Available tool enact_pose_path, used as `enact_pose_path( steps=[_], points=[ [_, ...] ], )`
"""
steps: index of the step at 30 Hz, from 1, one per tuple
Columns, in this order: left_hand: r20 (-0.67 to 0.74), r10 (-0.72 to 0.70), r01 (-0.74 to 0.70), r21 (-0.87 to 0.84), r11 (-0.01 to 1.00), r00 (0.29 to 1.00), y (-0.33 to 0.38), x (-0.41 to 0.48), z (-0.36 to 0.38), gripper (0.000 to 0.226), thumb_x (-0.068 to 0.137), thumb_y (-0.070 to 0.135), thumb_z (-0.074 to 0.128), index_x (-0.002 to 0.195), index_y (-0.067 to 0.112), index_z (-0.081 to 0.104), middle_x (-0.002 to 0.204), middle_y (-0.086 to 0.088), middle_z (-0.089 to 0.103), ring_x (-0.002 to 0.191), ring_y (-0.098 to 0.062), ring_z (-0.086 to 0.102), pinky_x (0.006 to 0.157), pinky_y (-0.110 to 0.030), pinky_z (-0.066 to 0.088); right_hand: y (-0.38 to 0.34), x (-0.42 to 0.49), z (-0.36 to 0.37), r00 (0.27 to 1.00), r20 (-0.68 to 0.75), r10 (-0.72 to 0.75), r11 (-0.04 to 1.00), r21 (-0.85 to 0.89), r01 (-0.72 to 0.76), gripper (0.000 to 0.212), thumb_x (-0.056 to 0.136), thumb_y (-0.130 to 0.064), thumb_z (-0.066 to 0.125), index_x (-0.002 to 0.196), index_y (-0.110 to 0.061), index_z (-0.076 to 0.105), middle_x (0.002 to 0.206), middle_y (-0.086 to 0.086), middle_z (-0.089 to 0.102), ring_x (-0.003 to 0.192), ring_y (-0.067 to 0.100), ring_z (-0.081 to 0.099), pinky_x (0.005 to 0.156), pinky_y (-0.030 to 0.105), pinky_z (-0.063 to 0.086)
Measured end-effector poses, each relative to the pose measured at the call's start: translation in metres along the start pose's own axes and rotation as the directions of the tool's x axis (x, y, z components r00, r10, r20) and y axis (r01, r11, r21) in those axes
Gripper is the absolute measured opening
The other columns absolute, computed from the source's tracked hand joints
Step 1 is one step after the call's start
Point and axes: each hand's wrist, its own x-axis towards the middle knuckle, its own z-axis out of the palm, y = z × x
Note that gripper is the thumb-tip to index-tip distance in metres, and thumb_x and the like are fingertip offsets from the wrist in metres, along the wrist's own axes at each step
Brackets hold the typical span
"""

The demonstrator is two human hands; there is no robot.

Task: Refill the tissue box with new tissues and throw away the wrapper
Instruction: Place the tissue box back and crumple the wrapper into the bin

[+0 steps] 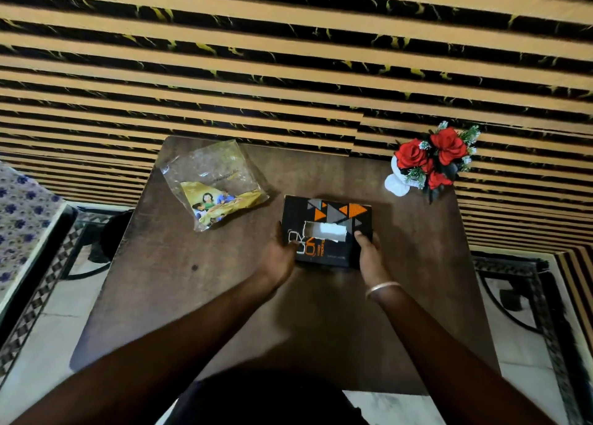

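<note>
A black tissue box point(332, 214) with orange and grey triangles lies flat on the brown table point(199, 296), near its middle. White tissue point(329, 231) shows through the torn slot on top. My left hand point(279, 255) grips the box's near left corner. My right hand point(369, 255), with a bangle on the wrist, holds the near right corner. An empty, crumpled plastic wrapper point(213, 183), clear and yellow with a printed picture, lies on the table's far left, apart from the box.
A white vase with red artificial roses point(430, 161) stands at the table's far right corner. A striped wall rises just behind the table. A patterned cloth surface point(22, 219) is at the left, with tiled floor on both sides.
</note>
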Motion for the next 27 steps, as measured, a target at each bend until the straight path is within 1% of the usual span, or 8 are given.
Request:
enact_pose_path(
  steps=[3,8,13,16,19,22,25,27],
  points=[
    [-0.010,0.008,-0.008,0.004,1.000,1.000,0.039,0.048,-0.011,0.051,0.097,0.011,0.053,0.143,0.024,0.037,0.129,-0.006,0.062,0.105,-0.018,0.066,0.084,-0.037,0.060,-0.041,0.047,0.018,0.996,0.065,0.068,0.997,0.017,-0.070,0.030,0.094,-0.015,0.049,0.121,-0.003,0.053,0.116,0.021,0.060,0.083,0.027,0.059,0.044,0.017,0.047],
    [-0.088,0.095,-0.089,0.074,0.993,0.992,0.090,0.117,-0.024,0.043,0.097,0.008,0.053,0.137,0.012,0.040,0.114,-0.006,0.060,0.094,-0.018,0.063,0.064,-0.021,0.053,-0.099,0.097,0.054,0.997,0.068,-0.048,0.999,0.027,0.046,0.042,0.096,0.006,0.043,0.136,-0.006,0.043,0.114,0.014,0.054,0.093,0.025,0.055,0.065,0.027,0.047],
    [-0.082,0.001,-0.005,-0.057,0.998,0.997,0.094,0.180,-0.038,0.029,0.093,0.006,0.056,0.121,0.015,0.050,0.113,-0.012,0.065,0.097,-0.026,0.068,0.083,-0.046,0.061,-0.120,0.153,0.085,0.994,0.061,-0.087,0.992,-0.087,0.092,0.045,0.096,0.007,0.046,0.140,-0.003,0.043,0.133,0.022,0.056,0.104,0.022,0.053,0.072,0.027,0.046],
    [-0.103,-0.013,0.005,-0.070,0.998,0.995,0.092,0.198,-0.045,0.023,0.097,0.000,0.050,0.103,0.021,0.052,0.093,0.000,0.062,0.078,-0.011,0.064,0.059,-0.022,0.059,-0.119,0.170,0.099,0.997,0.059,-0.055,0.983,-0.170,0.064,0.048,0.098,0.001,0.048,0.145,-0.005,0.038,0.139,0.021,0.053,0.105,0.021,0.053,0.085,0.027,0.040],
    [-0.113,0.012,-0.017,-0.045,0.999,0.994,0.086,0.211,-0.050,0.034,0.097,-0.001,0.049,0.126,0.016,0.048,0.097,0.004,0.061,0.081,-0.011,0.065,0.056,-0.020,0.058,-0.113,0.181,0.106,0.995,0.062,-0.077,0.973,-0.214,0.089,0.053,0.100,-0.005,0.048,0.150,-0.009,0.032,0.141,0.017,0.051,0.109,0.022,0.053,0.078,0.022,0.044],
    [-0.135,-0.015,0.019,0.026,0.999,0.991,0.082,0.222,-0.050,0.048,0.096,0.004,0.053,0.139,0.021,0.042,0.090,0.008,0.059,0.086,-0.022,0.068,0.074,-0.043,0.063,-0.109,0.187,0.106,0.993,0.069,-0.092,0.976,-0.190,0.104,0.051,0.099,0.001,0.046,0.149,-0.006,0.035,0.133,0.012,0.054,0.099,0.018,0.057,0.057,0.006,0.049],
    [-0.177,-0.003,0.015,0.066,0.998,0.984,0.082,0.224,-0.046,0.045,0.096,0.000,0.051,0.129,0.031,0.043,0.081,0.014,0.047,0.074,-0.010,0.060,0.060,-0.016,0.057,-0.105,0.188,0.104,0.990,0.061,-0.124,0.963,-0.234,0.135,0.052,0.100,-0.002,0.048,0.150,-0.008,0.035,0.134,0.011,0.054,0.115,0.019,0.053,0.066,0.002,0.048],
    [-0.175,-0.001,-0.002,-0.014,1.000,0.985,0.084,0.224,-0.048,0.054,0.095,-0.002,0.052,0.141,0.026,0.042,0.086,0.015,0.052,0.081,-0.009,0.062,0.061,-0.017,0.054,-0.106,0.189,0.105,0.989,0.066,-0.130,0.950,-0.277,0.143,0.053,0.100,-0.005,0.049,0.150,-0.012,0.035,0.141,0.010,0.052,0.126,0.021,0.051,0.081,0.011,0.047]
  ],
)
